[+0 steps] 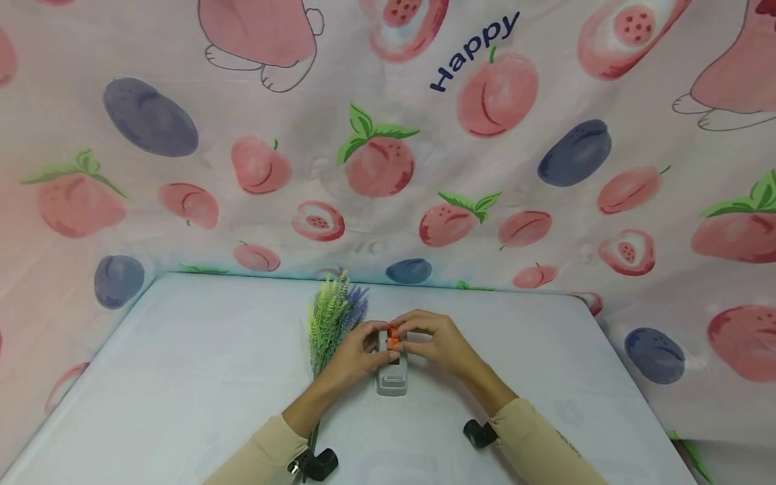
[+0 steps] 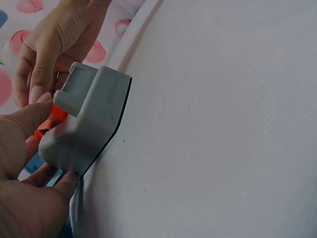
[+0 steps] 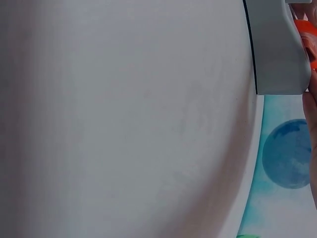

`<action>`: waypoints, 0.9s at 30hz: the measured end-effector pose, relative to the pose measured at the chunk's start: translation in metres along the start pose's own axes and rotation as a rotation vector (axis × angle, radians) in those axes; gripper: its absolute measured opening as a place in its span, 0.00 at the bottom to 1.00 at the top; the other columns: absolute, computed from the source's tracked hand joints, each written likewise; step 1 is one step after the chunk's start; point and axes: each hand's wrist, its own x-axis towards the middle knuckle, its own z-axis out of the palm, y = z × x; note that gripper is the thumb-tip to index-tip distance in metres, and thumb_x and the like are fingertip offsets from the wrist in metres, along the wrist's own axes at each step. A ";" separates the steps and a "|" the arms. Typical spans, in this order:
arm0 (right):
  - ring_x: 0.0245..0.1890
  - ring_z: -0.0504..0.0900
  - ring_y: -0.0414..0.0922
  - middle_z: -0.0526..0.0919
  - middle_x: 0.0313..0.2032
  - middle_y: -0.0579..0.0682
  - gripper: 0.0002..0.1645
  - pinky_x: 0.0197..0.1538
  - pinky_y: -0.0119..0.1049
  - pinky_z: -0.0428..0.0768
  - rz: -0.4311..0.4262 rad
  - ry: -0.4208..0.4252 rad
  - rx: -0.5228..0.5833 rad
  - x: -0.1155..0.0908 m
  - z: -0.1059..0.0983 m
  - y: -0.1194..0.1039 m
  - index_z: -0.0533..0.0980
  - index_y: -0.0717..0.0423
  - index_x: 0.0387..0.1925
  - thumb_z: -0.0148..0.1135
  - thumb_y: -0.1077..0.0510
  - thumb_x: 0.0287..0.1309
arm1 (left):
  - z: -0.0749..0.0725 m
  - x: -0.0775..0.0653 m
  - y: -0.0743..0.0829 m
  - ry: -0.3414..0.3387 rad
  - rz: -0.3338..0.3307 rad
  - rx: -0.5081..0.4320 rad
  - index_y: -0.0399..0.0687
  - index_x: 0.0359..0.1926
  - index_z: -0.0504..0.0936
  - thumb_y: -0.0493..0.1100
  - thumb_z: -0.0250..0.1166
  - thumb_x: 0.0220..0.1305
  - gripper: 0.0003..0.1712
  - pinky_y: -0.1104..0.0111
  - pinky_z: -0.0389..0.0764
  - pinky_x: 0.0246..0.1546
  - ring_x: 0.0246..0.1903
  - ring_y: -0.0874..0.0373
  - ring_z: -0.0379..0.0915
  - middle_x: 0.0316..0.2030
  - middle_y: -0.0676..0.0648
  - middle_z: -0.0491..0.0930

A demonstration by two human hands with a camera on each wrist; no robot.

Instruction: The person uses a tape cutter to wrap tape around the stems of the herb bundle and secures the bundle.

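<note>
A grey tape dispenser [image 1: 393, 384] stands on the white table in the head view, with an orange tape core [image 1: 393, 342] at its far part. The left hand [image 1: 359, 351] reaches in from the left. Its thumb and fingers hold the dispenser around the core, and in the left wrist view fingertips touch the dispenser's grey side [image 2: 91, 131]. From the right, the right hand [image 1: 439, 340] pinches the orange core between thumb and fingers. In the right wrist view the grey body [image 3: 277, 54] hides most of that hand.
A bunch of artificial lavender [image 1: 330, 323], yellow-green and purple, lies just left of the dispenser, its stems passing under the left forearm. Behind the white table [image 1: 182, 364] hangs a fruit-printed cloth [image 1: 327, 162]. Both wrists carry small black cameras.
</note>
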 end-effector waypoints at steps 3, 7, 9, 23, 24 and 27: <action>0.51 0.84 0.56 0.86 0.47 0.61 0.10 0.54 0.42 0.83 -0.002 0.002 -0.013 0.001 -0.002 -0.010 0.86 0.63 0.39 0.73 0.71 0.53 | 0.000 0.000 0.000 -0.002 0.002 -0.006 0.42 0.64 0.76 0.39 0.73 0.64 0.29 0.51 0.67 0.70 0.70 0.42 0.65 0.65 0.39 0.71; 0.51 0.84 0.55 0.86 0.47 0.60 0.11 0.55 0.43 0.83 0.029 -0.006 -0.002 0.001 -0.002 -0.011 0.86 0.64 0.40 0.73 0.70 0.54 | -0.001 0.000 0.001 0.000 0.000 -0.006 0.43 0.64 0.76 0.39 0.73 0.63 0.29 0.51 0.68 0.69 0.70 0.43 0.66 0.65 0.39 0.72; 0.51 0.84 0.55 0.86 0.48 0.61 0.13 0.55 0.46 0.83 0.042 -0.009 0.008 0.001 -0.002 -0.011 0.85 0.65 0.43 0.72 0.70 0.55 | -0.001 0.000 0.001 0.003 0.000 -0.003 0.43 0.64 0.76 0.40 0.73 0.64 0.29 0.51 0.68 0.69 0.69 0.43 0.66 0.65 0.39 0.72; 0.50 0.85 0.54 0.86 0.47 0.58 0.15 0.55 0.44 0.84 0.102 0.000 -0.018 0.002 -0.003 -0.015 0.86 0.66 0.45 0.73 0.70 0.54 | 0.000 -0.001 0.003 -0.008 -0.028 -0.040 0.41 0.65 0.74 0.36 0.75 0.60 0.32 0.50 0.68 0.68 0.70 0.38 0.63 0.68 0.37 0.68; 0.50 0.85 0.54 0.86 0.47 0.59 0.14 0.55 0.45 0.84 0.096 0.004 -0.012 0.002 -0.003 -0.015 0.86 0.66 0.45 0.73 0.70 0.54 | -0.001 -0.001 0.003 -0.007 -0.026 -0.039 0.41 0.64 0.74 0.35 0.75 0.60 0.32 0.50 0.69 0.68 0.70 0.38 0.63 0.68 0.37 0.68; 0.49 0.86 0.54 0.87 0.46 0.60 0.12 0.53 0.46 0.84 0.096 0.018 0.004 0.002 -0.004 -0.017 0.86 0.66 0.43 0.73 0.70 0.54 | -0.001 0.000 0.003 -0.006 -0.025 -0.031 0.41 0.64 0.74 0.35 0.75 0.60 0.32 0.51 0.69 0.68 0.70 0.38 0.64 0.68 0.37 0.68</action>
